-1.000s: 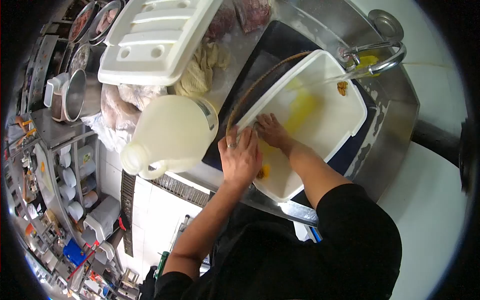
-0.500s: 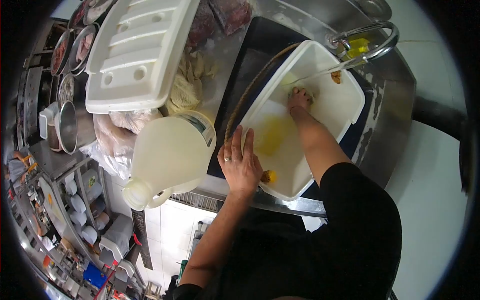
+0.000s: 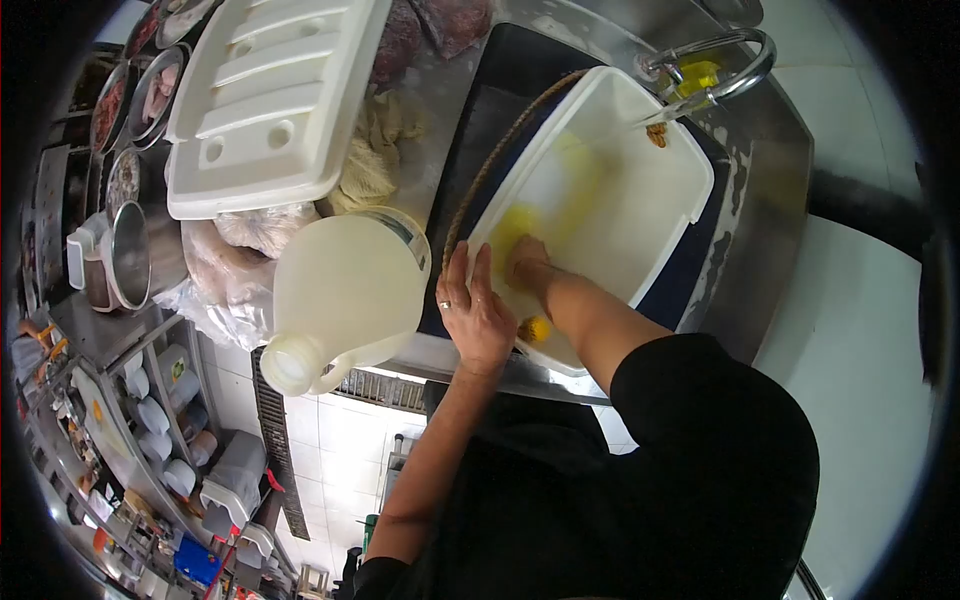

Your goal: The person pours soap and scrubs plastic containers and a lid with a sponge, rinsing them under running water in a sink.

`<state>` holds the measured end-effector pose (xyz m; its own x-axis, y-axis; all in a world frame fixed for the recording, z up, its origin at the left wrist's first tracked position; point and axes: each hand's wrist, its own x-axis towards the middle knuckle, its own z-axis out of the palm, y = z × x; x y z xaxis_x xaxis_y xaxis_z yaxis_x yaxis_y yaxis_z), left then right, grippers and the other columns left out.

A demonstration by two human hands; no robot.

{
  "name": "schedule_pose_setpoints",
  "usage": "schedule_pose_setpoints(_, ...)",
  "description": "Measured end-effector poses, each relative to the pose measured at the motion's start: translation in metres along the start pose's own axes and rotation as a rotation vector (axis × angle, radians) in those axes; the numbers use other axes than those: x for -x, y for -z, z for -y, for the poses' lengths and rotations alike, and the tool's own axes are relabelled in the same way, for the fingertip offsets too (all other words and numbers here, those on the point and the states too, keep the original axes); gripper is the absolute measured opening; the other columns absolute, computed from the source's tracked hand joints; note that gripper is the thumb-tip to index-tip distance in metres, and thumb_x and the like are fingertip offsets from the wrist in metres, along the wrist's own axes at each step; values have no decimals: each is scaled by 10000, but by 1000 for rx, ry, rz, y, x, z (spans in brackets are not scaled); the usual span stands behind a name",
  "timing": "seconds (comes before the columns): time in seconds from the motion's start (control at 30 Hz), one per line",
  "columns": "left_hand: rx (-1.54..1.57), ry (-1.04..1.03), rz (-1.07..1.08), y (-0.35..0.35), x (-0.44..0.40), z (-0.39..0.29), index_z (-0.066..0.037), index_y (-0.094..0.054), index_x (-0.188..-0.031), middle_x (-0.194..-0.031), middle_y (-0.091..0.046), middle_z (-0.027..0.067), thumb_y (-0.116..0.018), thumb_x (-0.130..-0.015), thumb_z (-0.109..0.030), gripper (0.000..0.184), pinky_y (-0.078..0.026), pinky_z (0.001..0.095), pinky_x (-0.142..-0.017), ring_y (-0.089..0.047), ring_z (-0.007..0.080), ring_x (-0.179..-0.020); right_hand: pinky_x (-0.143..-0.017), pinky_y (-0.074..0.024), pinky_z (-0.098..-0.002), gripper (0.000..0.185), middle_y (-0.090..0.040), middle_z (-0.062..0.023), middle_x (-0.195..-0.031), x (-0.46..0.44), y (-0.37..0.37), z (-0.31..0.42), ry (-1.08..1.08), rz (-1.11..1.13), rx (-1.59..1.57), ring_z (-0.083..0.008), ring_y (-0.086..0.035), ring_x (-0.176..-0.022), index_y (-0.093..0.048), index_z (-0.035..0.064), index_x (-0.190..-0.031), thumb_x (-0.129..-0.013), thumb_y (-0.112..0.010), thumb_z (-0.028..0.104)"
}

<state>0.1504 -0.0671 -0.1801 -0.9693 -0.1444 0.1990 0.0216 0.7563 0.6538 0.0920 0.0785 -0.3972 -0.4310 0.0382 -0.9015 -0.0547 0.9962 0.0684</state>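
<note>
A white plastic tub point(image 3: 655, 215) with a rope handle point(image 3: 510, 135) lies tilted in the sink, suds and yellowish liquid inside it. My left hand point(image 3: 477, 312), a ring on one finger, grips the tub's near left rim beside the rope. Deep inside the tub, my right hand point(image 3: 527, 262) is closed and pressed against the inner wall next to a yellow patch. Whatever its fingers hold is hidden. A yellowish rope knot point(image 3: 535, 329) shows just below it.
A curved metal faucet point(image 3: 735, 65) runs water into the tub. To the left stand a large cloudy jug point(image 3: 345, 290), a white ribbed lid point(image 3: 275, 95), a crumpled cloth point(image 3: 370, 165) and bagged meat point(image 3: 230, 265). Metal bowls point(image 3: 155, 95) sit beyond.
My right hand has moved from the tub's far end toward the near left wall, close to my left hand. My left hand keeps its place on the rim. The view has shifted slightly.
</note>
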Motion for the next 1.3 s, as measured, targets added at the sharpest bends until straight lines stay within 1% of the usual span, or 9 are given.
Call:
schedule_pose_setpoints(0.13,13,58,-5,-2,-1,-1,-26,-499,-1518,-1595,-392,260,-535,-826,85,702,-410,548,-1121,-495,474,-1347,-917,-593,-423,322,-665,-183,-1327,-17,-24,21,145,-33,-298,-324,-710,-1135,-680,67,-1291,-1008,-619,210)
schedule_pose_setpoints(0.33,-118,66,70,2,-8,-7,15,-452,-1526,-1584,-401,264,-535,-916,26,615,-400,563,-1140,-487,495,-1345,-938,-557,-472,396,-653,-200,-1277,-76,4,60,-11,-256,-2022,-337,-670,-1151,-618,51,-1328,-1008,-600,283)
schedule_pose_setpoints(0.47,-156,91,121,7,-15,-14,29,-519,-1429,-1484,-534,218,-582,-959,-56,482,-456,535,-1087,-550,463,-1274,-952,-533,-504,452,-644,-211,-1243,-92,58,35,179,-379,-2509,-345,-643,-1161,-577,40,-1352,-1008,-587,332)
schedule_pose_setpoints(0.63,-208,95,98,0,-21,-6,-13,-601,-1339,-1362,-640,151,-615,-992,-126,366,-525,467,-982,-633,411,-1132,-992,-485,-516,525,-598,-280,-1258,-22,204,-41,195,-792,-2313,-437,-602,-1153,-499,15,-1372,-1033,-515,415)
schedule_pose_setpoints(0.87,32,156,48,-6,-20,-9,-13,-648,-1309,-1303,-681,185,-578,-1003,-95,324,-515,500,-999,-637,408,-1176,-1219,-302,-547,583,-412,-421,-1500,125,115,46,356,-905,-1628,-573,-402,-1401,-438,-66,-1415,-1123,-332,427)
schedule_pose_setpoints(1.13,82,108,125,1,-15,8,8,-604,-1394,-1377,-639,224,-581,-968,-31,428,-516,468,-1049,-626,423,-1247,-967,-466,-612,442,-631,-403,-1124,43,255,-17,173,-1125,-1627,-584,-608,-1085,-461,-39,-1196,-1085,-404,385)
schedule_pose_setpoints(1.17,100,96,121,-2,-14,5,7,-601,-1399,-1381,-636,225,-583,-966,-29,436,-522,466,-1044,-630,419,-1247,-962,-479,-607,384,-603,-388,-1254,22,205,2,264,-905,-1728,-569,-592,-1141,-485,-31,-1220,-1085,-393,315)
schedule_pose_setpoints(1.2,161,73,119,0,-16,5,5,-614,-1393,-1384,-634,232,-582,-999,-64,402,-535,458,-1031,-635,411,-1248,-1023,-484,-577,404,-540,-366,-1390,-30,123,15,473,-858,-1067,-534,-566,-1230,-501,-15,-1317,-1097,-331,278)
schedule_pose_setpoints(1.3,307,198,148,3,-17,5,22,-610,-1399,-1359,-647,251,-573,-1053,-109,372,-500,441,-1080,-634,384,-1264,-824,-617,-502,392,-634,-152,-1288,122,93,39,367,116,-1748,-300,-623,-1187,-571,68,-1318,-1106,-353,315)
